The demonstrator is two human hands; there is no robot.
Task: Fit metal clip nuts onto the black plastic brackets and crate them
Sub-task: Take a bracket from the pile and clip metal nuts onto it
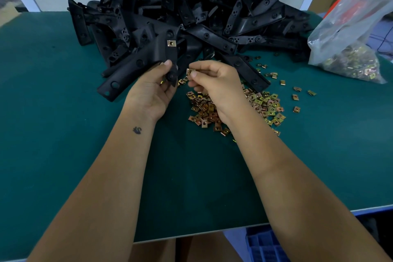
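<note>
A factory assembly bench: green work mat (pixel 63 112), heaped black brackets (pixel 191 13), loose clip nuts (pixel 263 104).

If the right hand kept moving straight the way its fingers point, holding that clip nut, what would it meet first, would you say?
Most likely the black bracket gripped by the left hand. The right hand pinches a clip nut pointing left toward the bracket's lower end, though one view leaves depth uncertain.

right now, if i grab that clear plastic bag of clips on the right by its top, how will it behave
The plastic bag is thin and crumpled, so it will probably go floppy and fold under a grip. The clips sit massed in its bottom corner, so it should feel heavy for its size and hang bottom-down. Its mouth may be open, though I cannot tell, so tipping it could spill clips onto the green table.
</note>
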